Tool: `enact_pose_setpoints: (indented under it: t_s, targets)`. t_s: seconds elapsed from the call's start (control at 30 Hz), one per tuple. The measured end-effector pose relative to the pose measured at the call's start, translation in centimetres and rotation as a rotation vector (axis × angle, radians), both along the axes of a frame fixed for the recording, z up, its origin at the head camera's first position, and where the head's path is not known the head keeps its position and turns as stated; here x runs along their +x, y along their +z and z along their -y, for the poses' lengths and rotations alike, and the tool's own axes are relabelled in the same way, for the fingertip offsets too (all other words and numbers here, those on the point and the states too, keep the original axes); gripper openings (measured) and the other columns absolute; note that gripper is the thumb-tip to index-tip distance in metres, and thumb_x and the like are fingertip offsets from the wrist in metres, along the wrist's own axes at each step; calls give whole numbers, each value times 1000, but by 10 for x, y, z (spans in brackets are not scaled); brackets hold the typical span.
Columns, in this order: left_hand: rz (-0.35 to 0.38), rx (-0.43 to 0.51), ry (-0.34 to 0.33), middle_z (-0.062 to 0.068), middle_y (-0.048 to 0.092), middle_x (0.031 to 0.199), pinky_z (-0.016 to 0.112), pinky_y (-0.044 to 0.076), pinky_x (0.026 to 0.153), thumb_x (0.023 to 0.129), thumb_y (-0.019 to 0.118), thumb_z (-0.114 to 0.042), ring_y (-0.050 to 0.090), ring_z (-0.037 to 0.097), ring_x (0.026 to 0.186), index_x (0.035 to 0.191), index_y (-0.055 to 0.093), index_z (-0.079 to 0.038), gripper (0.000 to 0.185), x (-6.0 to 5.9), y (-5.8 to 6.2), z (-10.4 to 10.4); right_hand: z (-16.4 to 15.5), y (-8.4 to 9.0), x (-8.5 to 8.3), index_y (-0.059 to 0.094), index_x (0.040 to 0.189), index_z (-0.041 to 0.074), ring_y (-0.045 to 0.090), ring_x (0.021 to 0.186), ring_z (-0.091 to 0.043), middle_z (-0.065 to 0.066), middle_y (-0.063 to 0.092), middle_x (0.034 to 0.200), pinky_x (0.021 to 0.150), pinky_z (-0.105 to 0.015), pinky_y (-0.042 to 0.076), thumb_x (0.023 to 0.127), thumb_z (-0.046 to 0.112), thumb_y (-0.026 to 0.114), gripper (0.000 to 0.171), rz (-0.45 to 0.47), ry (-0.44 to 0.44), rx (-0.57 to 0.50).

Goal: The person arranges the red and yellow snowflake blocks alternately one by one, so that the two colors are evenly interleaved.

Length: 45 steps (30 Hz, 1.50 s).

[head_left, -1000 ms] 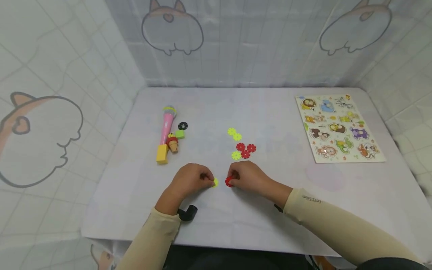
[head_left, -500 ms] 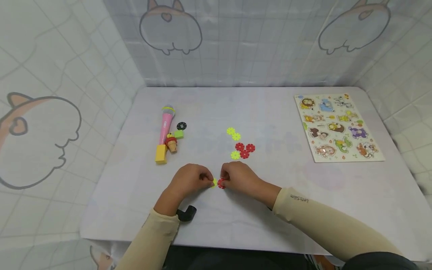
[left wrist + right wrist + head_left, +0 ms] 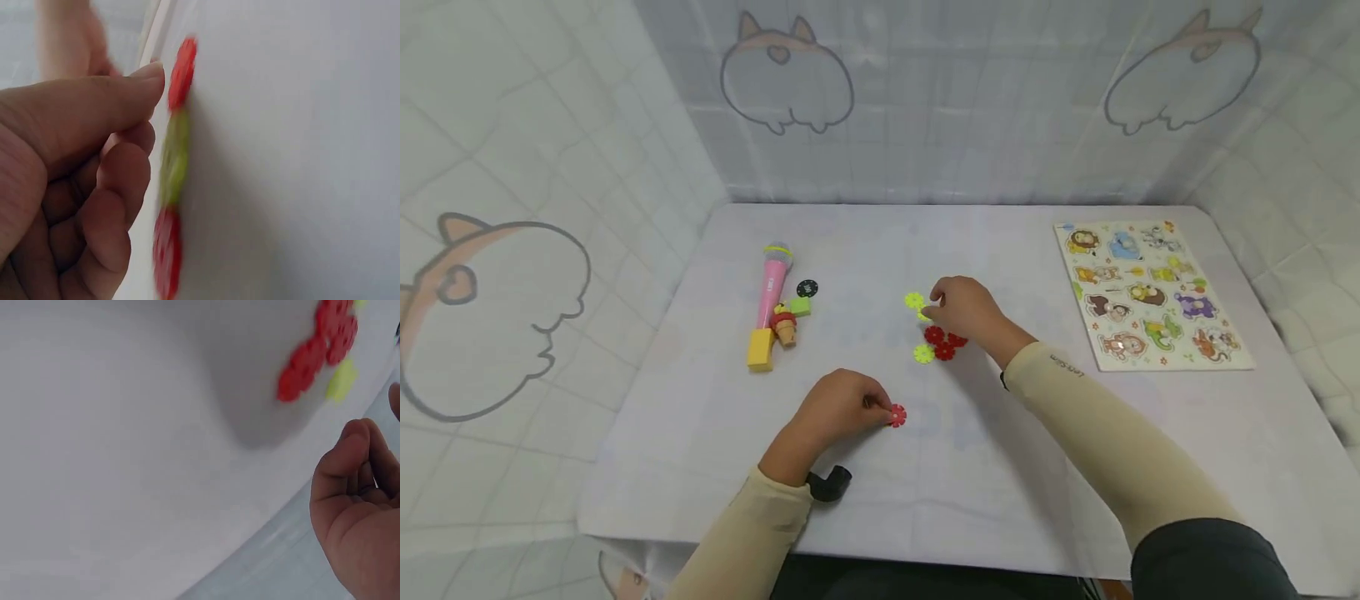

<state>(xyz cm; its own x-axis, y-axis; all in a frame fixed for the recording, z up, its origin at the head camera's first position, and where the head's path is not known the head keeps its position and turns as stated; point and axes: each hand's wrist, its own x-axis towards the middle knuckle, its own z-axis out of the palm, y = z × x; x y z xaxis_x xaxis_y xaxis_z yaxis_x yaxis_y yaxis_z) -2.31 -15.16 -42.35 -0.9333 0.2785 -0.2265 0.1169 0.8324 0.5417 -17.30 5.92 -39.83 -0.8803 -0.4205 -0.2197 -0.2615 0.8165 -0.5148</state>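
My left hand [image 3: 842, 408] pinches a short chain of notched interlocking discs close over the table. In the left wrist view the chain runs from a red disc [image 3: 182, 74] through a yellow-green middle [image 3: 174, 159] to another red disc [image 3: 167, 253]; the head view shows mainly one red disc [image 3: 898, 416] at the fingertips. Farther up the table, my right hand [image 3: 967, 307] reaches over the loose discs, its fingertips at a partly covered yellow disc [image 3: 922, 316]. In the right wrist view its fingertips are apart, and a yellow disc [image 3: 342, 380] lies beyond them.
Around the right hand lie loose red discs [image 3: 944, 351] and yellow discs [image 3: 923, 354]. A pink toy microphone [image 3: 772, 283], yellow block [image 3: 760, 350], toy ice cream [image 3: 786, 328], green block [image 3: 801, 307] and black disc [image 3: 807, 288] are at left. An animal puzzle board [image 3: 1153, 296] lies at right.
My right hand has let go of the red disc and moved up the table to the loose discs. The red disc now stays at my left hand, which has shifted slightly right.
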Motion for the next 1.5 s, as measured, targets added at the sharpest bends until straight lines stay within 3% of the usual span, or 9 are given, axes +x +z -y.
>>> enact_pose_setpoints:
  t_s: [0.13, 0.4, 0.57, 0.73, 0.87, 1.03, 1.13, 1.27, 1.5]
  targets:
    - [18, 17, -41, -22, 65, 75, 30, 49, 72, 86, 87, -31, 58, 8, 75, 88, 82, -25, 8, -1, -5, -11, 13, -4, -15, 63, 135, 0, 59, 117, -30, -15, 64, 127, 100, -43, 48, 101, 32, 68, 47, -25, 49, 113]
    - [58, 54, -28, -21, 65, 74, 29, 49, 73, 85, 89, -31, 59, 8, 78, 88, 82, -25, 9, -1, -6, -21, 25, -15, -24, 68, 112, -1, 58, 97, -24, -11, 63, 104, 91, -38, 52, 96, 29, 75, 35, -17, 63, 250]
    - [54, 48, -44, -22, 65, 74, 29, 49, 73, 85, 88, -31, 58, 7, 78, 87, 82, -25, 9, -1, -6, -23, 27, -18, -25, 63, 123, -1, 59, 103, -26, -13, 65, 112, 95, -39, 50, 97, 16, 72, 32, -5, 57, 195]
    - [38, 39, -31, -21, 66, 76, 29, 49, 74, 85, 88, -30, 58, 6, 78, 87, 82, -25, 9, -3, -3, -20, 29, -16, -18, 62, 129, 6, 62, 104, -25, -11, 68, 118, 95, -37, 51, 101, 8, 64, 28, -116, 130, 94]
    - [43, 35, -14, -21, 66, 76, 29, 49, 75, 84, 89, -31, 59, 7, 78, 87, 82, -25, 9, -4, -2, -16, 15, -1, -6, 66, 127, 9, 63, 104, -24, -7, 70, 115, 92, -37, 52, 102, 12, 67, 24, -142, 104, -134]
    - [68, 29, -2, -21, 66, 76, 31, 49, 75, 85, 88, -32, 59, 8, 79, 87, 81, -26, 9, -5, -1, -12, -23, 19, 15, 68, 122, 9, 66, 98, -23, -7, 68, 112, 81, -38, 56, 101, 17, 70, 23, 7, 10, -346]
    - [72, 13, 5, -21, 66, 76, 32, 49, 76, 85, 88, -31, 59, 9, 80, 87, 81, -26, 9, -4, -1, -9, -43, 16, 35, 71, 115, 8, 68, 89, -23, -7, 67, 105, 73, -37, 56, 97, 13, 74, 19, 118, 19, -359]
    - [66, -3, 17, -21, 66, 76, 32, 48, 76, 85, 88, -31, 58, 10, 80, 87, 81, -26, 9, -4, -1, -8, -53, -3, 70, 74, 106, 10, 66, 78, -18, -1, 67, 93, 69, -33, 55, 92, 9, 78, 15, 211, 134, -304]
    - [58, -7, 10, -19, 66, 74, 33, 48, 75, 84, 89, -30, 58, 12, 77, 87, 81, -25, 9, -7, -2, -12, -34, -29, 106, 77, 99, 12, 58, 74, -11, 10, 64, 78, 71, -30, 52, 86, 9, 83, 14, 100, 276, -238]
